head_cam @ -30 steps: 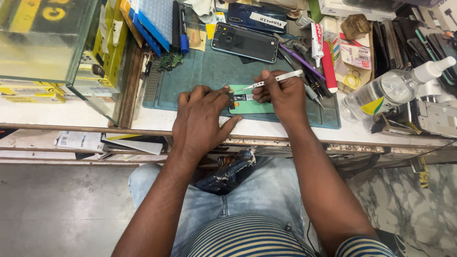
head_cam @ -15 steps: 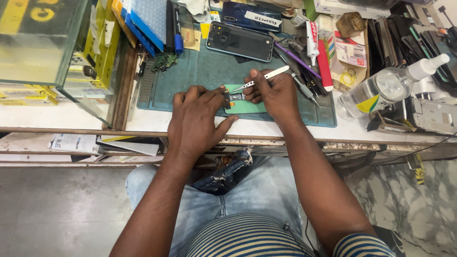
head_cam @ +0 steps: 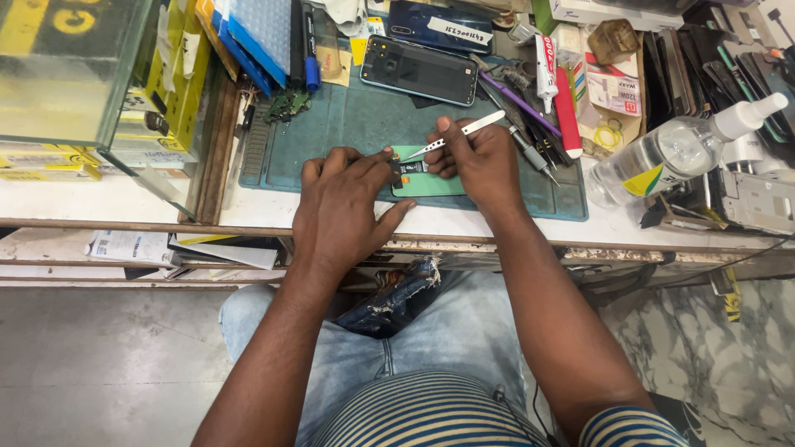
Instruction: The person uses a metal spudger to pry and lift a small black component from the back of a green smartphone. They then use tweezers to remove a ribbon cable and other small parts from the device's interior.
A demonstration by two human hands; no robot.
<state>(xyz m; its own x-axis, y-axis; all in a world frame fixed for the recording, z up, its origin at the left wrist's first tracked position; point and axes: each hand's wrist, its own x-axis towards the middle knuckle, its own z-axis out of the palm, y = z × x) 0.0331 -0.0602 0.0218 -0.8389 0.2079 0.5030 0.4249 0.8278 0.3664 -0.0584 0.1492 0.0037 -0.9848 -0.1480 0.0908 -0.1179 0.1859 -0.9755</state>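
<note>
A small green phone part (head_cam: 431, 180) lies on the teal work mat (head_cam: 364, 124) near the bench's front edge. My left hand (head_cam: 344, 207) lies on the mat with its fingertips pressing on the part's left end. My right hand (head_cam: 476, 161) grips silver tweezers (head_cam: 460, 134), whose tips point down-left onto the part's top left corner. A dark phone body with its back off (head_cam: 418, 69) lies at the far side of the mat.
A clear plastic bottle with a white nozzle (head_cam: 679, 149) lies at the right. Screwdrivers, a purple tool and a red-capped tube (head_cam: 556, 91) sit right of the mat. A glass case (head_cam: 70, 70) and yellow boxes stand at the left. A dark cloth (head_cam: 393, 302) rests on my lap.
Both hands stay on the green part; the tweezers' tips have shifted slightly on it. The view has tilted a little, so the bench sits higher in frame.
</note>
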